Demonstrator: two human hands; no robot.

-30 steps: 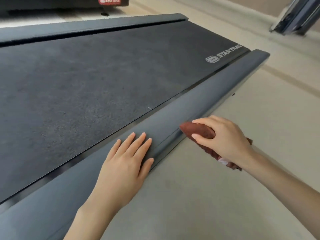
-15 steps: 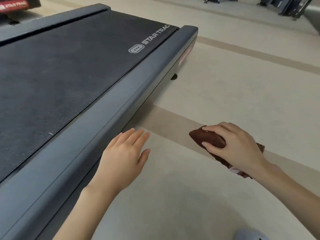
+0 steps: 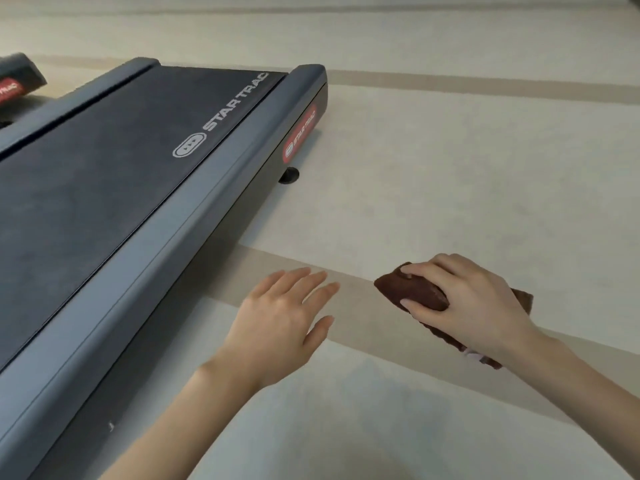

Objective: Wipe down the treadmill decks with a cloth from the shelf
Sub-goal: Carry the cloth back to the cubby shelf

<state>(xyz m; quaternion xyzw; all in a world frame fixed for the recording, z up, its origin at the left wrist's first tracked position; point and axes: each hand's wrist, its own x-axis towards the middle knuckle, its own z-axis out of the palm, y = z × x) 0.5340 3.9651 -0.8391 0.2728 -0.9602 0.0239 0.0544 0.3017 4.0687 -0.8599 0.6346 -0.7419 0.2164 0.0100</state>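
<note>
The treadmill deck [image 3: 104, 188] fills the left of the view, a dark belt with a white STAR TRAC logo between grey side rails. Its right rail [image 3: 194, 223] ends in a red badge at the rear corner. My right hand [image 3: 467, 299] grips a folded brown cloth [image 3: 415, 289] above the floor, well to the right of the deck. My left hand [image 3: 284, 317] hovers with fingers straight over the floor, just off the right rail and touching nothing.
Pale floor with tan stripes [image 3: 485, 84] stretches to the right and behind the deck. A second treadmill's rear corner with a red badge [image 3: 14, 84] shows at the far left. A round black foot [image 3: 289, 174] sits under the deck's rear corner.
Both hands have come off the right rail and moved right over the floor. The cloth stays in my right hand. The view has swung toward the deck's rear end.
</note>
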